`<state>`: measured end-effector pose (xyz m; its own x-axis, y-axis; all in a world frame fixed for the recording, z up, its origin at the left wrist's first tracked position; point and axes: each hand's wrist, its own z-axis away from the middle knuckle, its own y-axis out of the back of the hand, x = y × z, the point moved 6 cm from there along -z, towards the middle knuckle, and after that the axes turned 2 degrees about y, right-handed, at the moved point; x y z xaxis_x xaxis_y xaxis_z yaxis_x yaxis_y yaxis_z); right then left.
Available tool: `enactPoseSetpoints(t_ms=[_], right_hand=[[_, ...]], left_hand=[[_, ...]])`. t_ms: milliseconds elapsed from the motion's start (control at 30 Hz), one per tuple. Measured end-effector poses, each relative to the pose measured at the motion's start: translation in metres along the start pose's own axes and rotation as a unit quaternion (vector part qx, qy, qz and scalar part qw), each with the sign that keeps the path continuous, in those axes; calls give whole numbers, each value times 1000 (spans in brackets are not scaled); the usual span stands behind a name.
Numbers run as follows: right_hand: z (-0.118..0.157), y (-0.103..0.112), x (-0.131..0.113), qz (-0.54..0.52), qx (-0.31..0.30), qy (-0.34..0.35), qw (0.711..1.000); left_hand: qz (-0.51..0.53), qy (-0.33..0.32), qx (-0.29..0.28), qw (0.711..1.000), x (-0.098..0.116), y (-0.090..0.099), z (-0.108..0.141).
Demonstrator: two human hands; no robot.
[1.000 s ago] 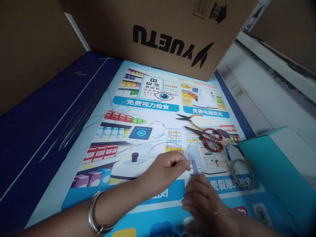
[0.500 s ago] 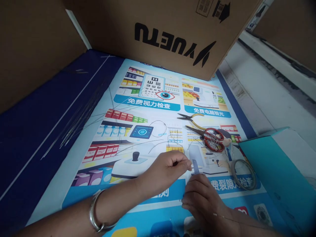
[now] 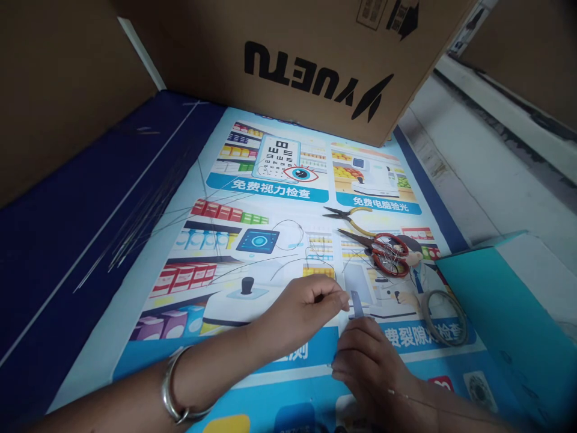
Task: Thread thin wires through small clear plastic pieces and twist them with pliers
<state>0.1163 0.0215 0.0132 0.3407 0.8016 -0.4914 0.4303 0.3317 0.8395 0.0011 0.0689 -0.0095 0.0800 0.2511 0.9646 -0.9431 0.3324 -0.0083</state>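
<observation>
My left hand [image 3: 315,302], with a silver bangle [image 3: 167,386] on its wrist, is closed in a pinch low in the middle. What lies between its thumb and fingertips is too small to make out. Just below and to the right, my right hand [image 3: 372,355] is curled shut, its palm side hidden. A thin strand [image 3: 408,397] crosses the right wrist. Beyond the hands lie red-handled scissors [image 3: 378,249] and yellow-handled pliers [image 3: 347,216], apart from both. Bits of thin wire rest on the scissor handles. Curved wires [image 3: 288,237] lie ahead of the left hand.
A bundle of straight thin wires [image 3: 135,222] lies at the left. A ring-shaped roll of tape [image 3: 428,322] rests at the right, beside a teal box [image 3: 496,294]. A large cardboard box [image 3: 202,78] stands across the back. Printed sheeting [image 3: 270,328] covers the table.
</observation>
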Motion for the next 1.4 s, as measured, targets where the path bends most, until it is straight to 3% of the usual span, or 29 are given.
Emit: enactPoseSetpoints(t_ms=[233, 400, 533, 700, 800, 900, 1133, 1400], right_hand=[[4, -3, 1, 4, 2, 2, 1000], [8, -8, 2, -19, -39, 13, 999], [9, -6, 6, -30, -5, 1, 1000], [10, -4, 8, -38, 10, -3, 999], [12, -2, 10, -49, 0, -18, 999], [14, -2, 11, -56, 0, -23, 998], [15, -9, 13, -52, 18, -26, 998], [14, 11, 21, -140, 79, -73, 984]], left_hand=[[-2, 8, -1, 1000, -1, 0, 1], [-19, 3, -2, 1000, -2, -1, 0], [-110, -28, -60, 992, 2, -1, 0], [-306, -132, -193, 923, 10, -13, 16], [-411, -141, -207, 877, 7, -21, 25], [-478, -149, -187, 845, 3, -28, 29], [-510, -200, -162, 821, 1, -38, 29], [-527, -240, -149, 802, 8, -39, 27]])
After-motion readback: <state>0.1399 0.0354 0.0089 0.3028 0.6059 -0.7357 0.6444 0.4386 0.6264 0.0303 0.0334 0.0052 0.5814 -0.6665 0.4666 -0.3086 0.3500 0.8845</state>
